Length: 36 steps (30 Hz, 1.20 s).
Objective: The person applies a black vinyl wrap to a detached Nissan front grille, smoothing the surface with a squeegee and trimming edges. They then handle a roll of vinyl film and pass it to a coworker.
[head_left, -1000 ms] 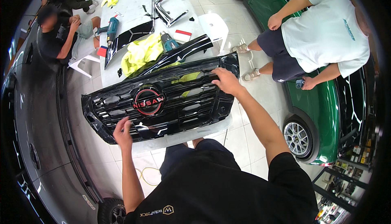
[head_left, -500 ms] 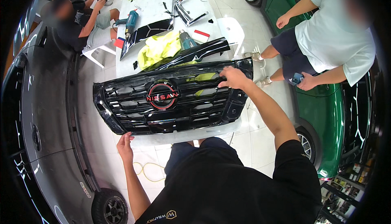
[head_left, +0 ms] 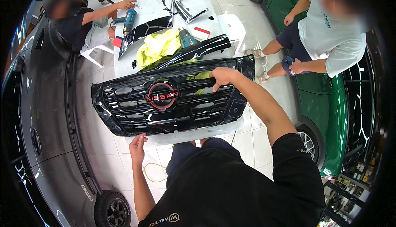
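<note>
Black vehicle grille (head_left: 165,124), one, lying across the near end of a white table (head_left: 192,136), left end overhanging; red-ringed emblem (head_left: 162,96) set off centre towards nine o'clock. Directions read from the grille's centre. Right hand (head_left: 224,77), two o'clock: fingers bent over the slats, thumb apart; whether it grips one cannot be told. Left hand (head_left: 137,146), seven o'clock: fingers curled by the lower edge; contact or hold cannot be told. Also present: yellow cloth (head_left: 159,47), near twelve; glossy black trim piece (head_left: 202,50), one; teal heat gun (head_left: 129,22), eleven. Step in hand, by judgement: steadying or adjusting the grille. Next move seemingly calls for even support at both ends.
</note>
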Each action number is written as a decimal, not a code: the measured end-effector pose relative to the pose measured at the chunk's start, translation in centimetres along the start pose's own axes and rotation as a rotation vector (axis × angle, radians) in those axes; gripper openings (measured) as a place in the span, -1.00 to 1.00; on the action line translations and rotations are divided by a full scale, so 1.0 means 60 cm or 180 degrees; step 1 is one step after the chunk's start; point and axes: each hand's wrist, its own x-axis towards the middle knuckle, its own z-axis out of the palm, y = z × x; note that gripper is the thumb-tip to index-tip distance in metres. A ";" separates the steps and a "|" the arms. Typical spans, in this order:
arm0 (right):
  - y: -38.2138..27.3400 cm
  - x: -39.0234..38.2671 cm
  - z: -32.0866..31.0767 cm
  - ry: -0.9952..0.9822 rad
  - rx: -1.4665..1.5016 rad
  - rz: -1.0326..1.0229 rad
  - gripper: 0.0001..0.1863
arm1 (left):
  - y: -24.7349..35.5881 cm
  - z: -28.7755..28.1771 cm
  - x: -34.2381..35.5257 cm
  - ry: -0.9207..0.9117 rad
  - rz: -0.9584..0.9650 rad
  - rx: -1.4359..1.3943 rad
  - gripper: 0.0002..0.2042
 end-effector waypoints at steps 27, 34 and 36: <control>-0.112 -0.332 0.702 0.1748 0.2527 0.2081 -0.70 | -0.218 -0.046 0.001 0.0142 -0.0431 0.0591 -0.80; -0.104 -0.360 0.764 0.1541 0.3987 0.3583 -0.71 | -0.343 -0.162 -0.037 -0.0258 -0.0932 0.0467 -0.67; -0.156 -0.337 0.753 0.1851 0.4079 0.3216 -0.73 | -0.371 -0.206 -0.061 -0.0335 -0.0818 0.0458 -0.66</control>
